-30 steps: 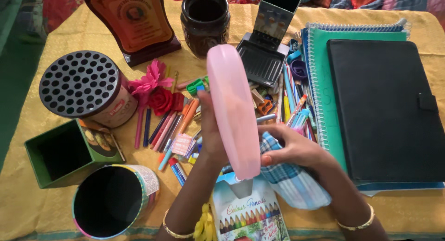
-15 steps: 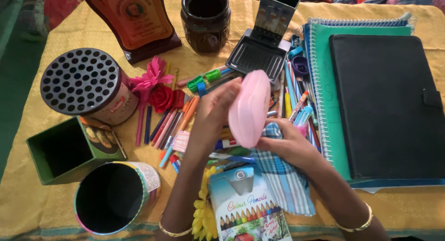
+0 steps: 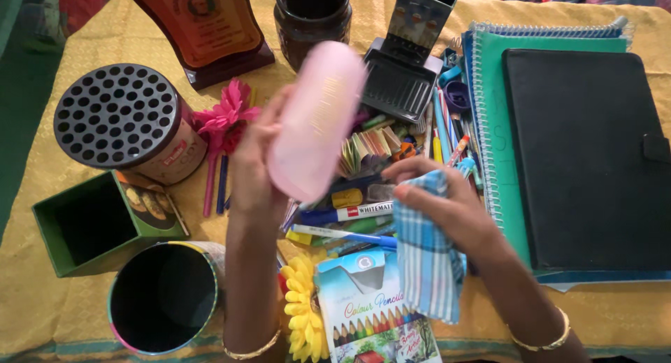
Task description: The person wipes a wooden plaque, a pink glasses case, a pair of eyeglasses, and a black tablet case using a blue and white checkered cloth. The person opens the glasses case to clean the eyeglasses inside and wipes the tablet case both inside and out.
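Pink case: the pink pencil case (image 3: 316, 118) is up in the air over the pile of pens and markers (image 3: 363, 195), tilted, blurred.
Your left hand (image 3: 253, 164): its grip is closed around the case's lower left side.
Your right hand (image 3: 447, 206): its grip is closed on a blue checked cloth (image 3: 426, 255), which hangs down just beside the case, apart from it.
Below: a box of colour pencils (image 3: 374, 314) and a yellow flower (image 3: 302, 307).
Left: a perforated round holder (image 3: 115, 115), a green square holder (image 3: 91, 223), a round cup (image 3: 164, 296).
Right: a black folder (image 3: 587, 153) on spiral notebooks (image 3: 489, 125).
Surface: yellow cloth (image 3: 42, 167).
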